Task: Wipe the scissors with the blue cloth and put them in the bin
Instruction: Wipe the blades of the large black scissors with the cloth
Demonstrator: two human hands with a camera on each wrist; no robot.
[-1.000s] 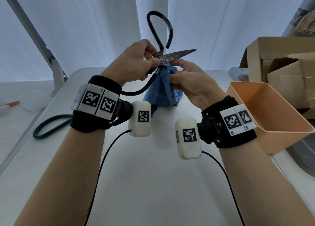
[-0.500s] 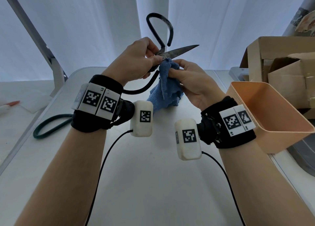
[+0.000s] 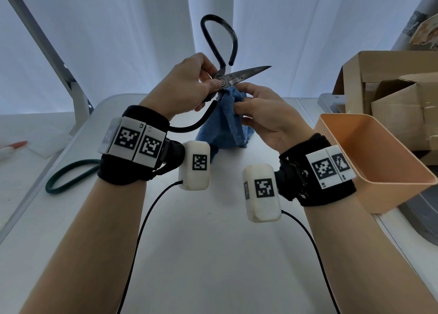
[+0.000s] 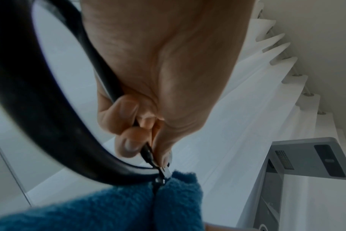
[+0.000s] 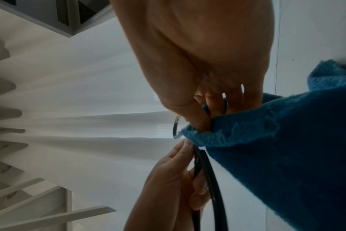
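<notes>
Black-handled scissors (image 3: 239, 76) are held up above the table, blades spread, one steel blade pointing right. My left hand (image 3: 189, 86) pinches them at the pivot; in the left wrist view the fingers (image 4: 128, 140) curl round the dark handle (image 4: 39, 117). My right hand (image 3: 265, 114) grips the blue cloth (image 3: 225, 126) bunched just under the pivot, and the lower blade is hidden in it. The cloth (image 5: 277, 156) hangs down towards the table. The orange bin (image 3: 379, 162) stands open at the right, beside my right wrist.
Cardboard boxes (image 3: 391, 95) stand behind the bin. A dark green loop (image 3: 68, 174) lies on the table's left edge. A red-tipped pen (image 3: 14, 145) lies on the far-left surface. White curtains hang behind. Black cables trail from both wrist cameras across the white table (image 3: 213, 254).
The cloth in my right hand has slid back up along the lower blade to the pivot, after a short stroke away. The scissors have stayed raised in my left hand.
</notes>
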